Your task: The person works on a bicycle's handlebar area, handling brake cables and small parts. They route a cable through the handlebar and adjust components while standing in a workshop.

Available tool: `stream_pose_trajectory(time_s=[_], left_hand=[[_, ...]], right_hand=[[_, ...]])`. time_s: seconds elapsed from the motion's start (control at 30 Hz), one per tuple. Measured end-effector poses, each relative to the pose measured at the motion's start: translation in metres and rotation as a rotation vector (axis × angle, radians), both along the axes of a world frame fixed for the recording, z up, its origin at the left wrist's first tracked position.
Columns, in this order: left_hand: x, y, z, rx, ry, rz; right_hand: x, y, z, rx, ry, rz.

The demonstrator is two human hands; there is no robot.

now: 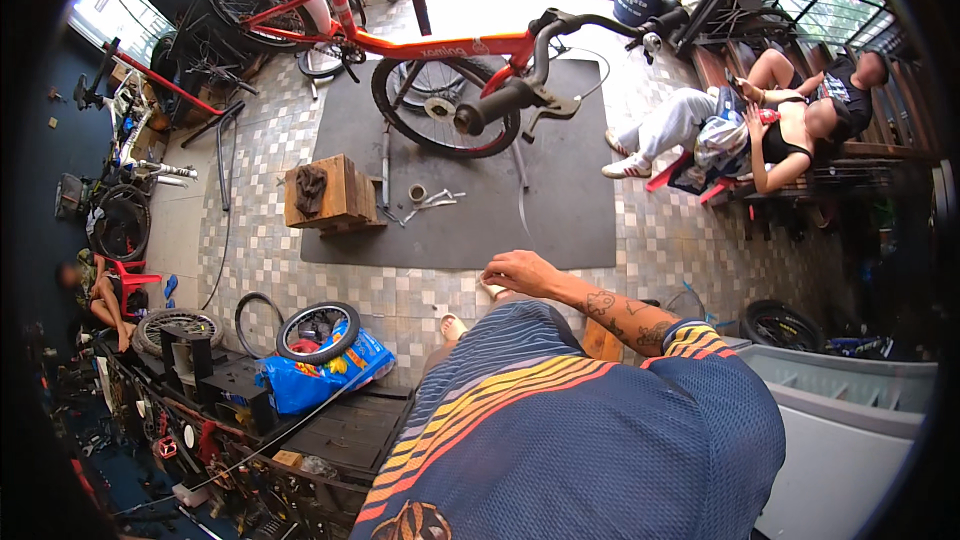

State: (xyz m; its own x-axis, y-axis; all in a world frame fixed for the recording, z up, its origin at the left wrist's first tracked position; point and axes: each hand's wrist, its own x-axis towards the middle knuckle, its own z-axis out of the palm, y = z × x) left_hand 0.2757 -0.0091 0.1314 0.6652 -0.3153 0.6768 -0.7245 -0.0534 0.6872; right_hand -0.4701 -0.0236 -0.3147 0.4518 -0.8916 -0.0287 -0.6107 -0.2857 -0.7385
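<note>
My right hand (522,273) is over my right knee, back of the hand up. Its fingers are loosely bent and partly hidden, and nothing shows in them. My left hand is out of view. Beyond my hand, a red bicycle (430,46) stands off the floor, its handlebar (541,50) turned toward me and its wheel (390,116) above a dark mat (455,240). A wooden block (345,190) with a dark rag (311,189) on top stands at the mat's left. Beside it lie a small round tin (417,193) and several metal tools (438,201).
Two people (780,130) sit on a bench at the right; another person (98,290) sits at far left. A blue bag (330,376) with a bicycle tyre (318,332) on it lies at lower left, by a cluttered workbench (350,450). A white chest freezer (830,460) stands lower right.
</note>
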Motion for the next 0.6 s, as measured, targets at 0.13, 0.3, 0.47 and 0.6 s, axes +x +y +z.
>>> stream_pose_trajectory(time_s=[0.13,0.3,0.47,0.6], left_hand=[[-0.142,-0.047,-0.093,0.351,-0.328,-0.340],[-0.356,-0.001,-0.225,0.965,0.064,-1.414],[-0.302,-0.015,-0.224,1.005,0.517,-1.399],[-0.188,-0.038,-0.188,0.767,0.470,-1.021]], right_hand=[[0.076,0.008,0.063,-0.231,-0.018,0.159],[0.142,0.020,0.151,-0.385,-0.072,0.183],[0.130,0.029,0.184,-0.421,-0.107,0.034],[0.091,0.024,0.180,-0.486,-0.015,-0.147]])
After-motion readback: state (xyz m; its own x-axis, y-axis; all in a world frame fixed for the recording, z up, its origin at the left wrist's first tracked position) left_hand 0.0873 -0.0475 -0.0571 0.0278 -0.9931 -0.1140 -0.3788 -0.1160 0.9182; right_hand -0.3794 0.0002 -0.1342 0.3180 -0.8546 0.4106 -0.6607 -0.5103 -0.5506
